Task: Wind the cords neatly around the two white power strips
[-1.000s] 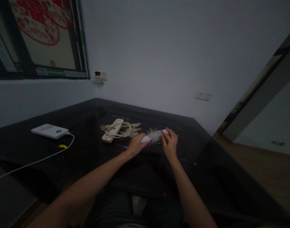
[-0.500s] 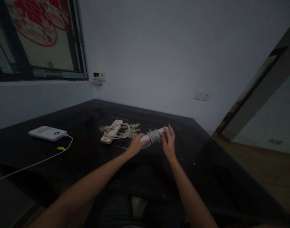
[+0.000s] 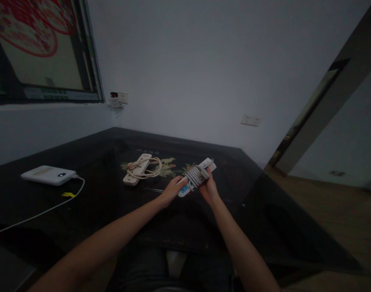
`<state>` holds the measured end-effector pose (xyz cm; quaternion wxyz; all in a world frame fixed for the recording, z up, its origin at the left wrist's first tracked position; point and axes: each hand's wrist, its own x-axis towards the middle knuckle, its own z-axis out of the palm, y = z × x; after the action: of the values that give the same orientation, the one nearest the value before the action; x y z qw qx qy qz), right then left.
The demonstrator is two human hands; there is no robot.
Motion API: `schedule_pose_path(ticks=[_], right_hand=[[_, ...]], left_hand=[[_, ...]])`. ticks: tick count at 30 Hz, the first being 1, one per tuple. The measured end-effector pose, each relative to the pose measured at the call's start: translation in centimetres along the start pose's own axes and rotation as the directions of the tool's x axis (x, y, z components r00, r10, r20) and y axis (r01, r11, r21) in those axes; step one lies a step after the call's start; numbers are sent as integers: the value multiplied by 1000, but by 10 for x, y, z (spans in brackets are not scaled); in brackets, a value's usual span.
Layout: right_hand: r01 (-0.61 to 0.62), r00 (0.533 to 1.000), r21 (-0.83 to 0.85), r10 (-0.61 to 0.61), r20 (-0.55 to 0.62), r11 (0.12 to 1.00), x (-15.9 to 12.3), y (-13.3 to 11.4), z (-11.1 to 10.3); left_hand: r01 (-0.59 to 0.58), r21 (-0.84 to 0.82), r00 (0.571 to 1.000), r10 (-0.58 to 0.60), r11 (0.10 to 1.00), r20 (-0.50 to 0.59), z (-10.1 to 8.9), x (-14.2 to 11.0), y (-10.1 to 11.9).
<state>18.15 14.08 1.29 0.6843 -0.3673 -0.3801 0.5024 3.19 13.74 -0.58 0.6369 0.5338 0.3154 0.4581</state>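
Presently, a cord-wrapped power strip (image 3: 184, 189) is held by left fingers (image 3: 179, 181) and right fingers (image 3: 210, 177); to their left, another strip (image 3: 141, 165) is seen.

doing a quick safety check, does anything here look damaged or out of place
Yes: near the window, the lower wall socket appears to hang askew below a dark gap, rather than sitting flush. The held power strip shows no clear damage.

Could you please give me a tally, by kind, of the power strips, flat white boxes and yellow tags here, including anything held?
Power strips: 2 (the grey-corded strip in the left hand and right hand; the cream-corded strip on the table)
Flat white box: 1
Yellow tag: 1
Total: 4
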Motion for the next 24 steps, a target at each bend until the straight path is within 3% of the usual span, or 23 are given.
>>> schedule_pose_path(ticks=[5, 8, 11, 16, 18, 24], right_hand=[[40, 999, -96, -39, 18, 995, -3, 0, -2], [2, 998, -114, 6, 64, 994, -2, -1, -8], [-41, 991, -49, 47, 126, 998, 0, -7, -11], [72, 993, 93, -81, 90, 993, 0, -18, -8], [71, 991, 90, -80, 107, 993, -2, -19, -8], [50, 986, 76, -62, 155, 996, -5, -15, -13]], left_hand=[[-3, -5, 1000, 3, 1000, 20, 0, -2, -4], [19, -26, 1000, -18, 999, 15, 0, -1, -4], [17, -79, 1000, -15, 997, 27, 4, -1, -1], [104, -198, 983, -70, 975, 171, 11, -2, -5], [136, -220, 974, -89, 966, 209, 11, -3, -8], [146, -210, 975, -104, 967, 199, 11, -9, -7]])
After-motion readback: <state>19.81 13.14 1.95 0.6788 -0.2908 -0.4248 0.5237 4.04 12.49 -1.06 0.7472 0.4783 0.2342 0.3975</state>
